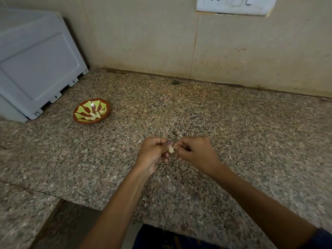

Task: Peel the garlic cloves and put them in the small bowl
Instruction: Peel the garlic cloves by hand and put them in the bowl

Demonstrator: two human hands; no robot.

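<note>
A pale garlic clove (pixel 171 150) sits between my two hands above the middle of the granite counter. My left hand (pixel 154 154) holds it with curled fingers and the thumb on top. My right hand (pixel 195 152) pinches at the clove's right side with curled fingers. A small red and green bowl (pixel 91 111) stands at the left, well away from the hands, with several peeled cloves (pixel 93 116) lying in it.
A grey-white appliance (pixel 34 65) stands at the far left against the tiled wall, just behind the bowl. A scrap of garlic skin (pixel 168 177) lies on the counter (pixel 233 126) below my hands. A switch plate (pixel 233 5) is on the wall above.
</note>
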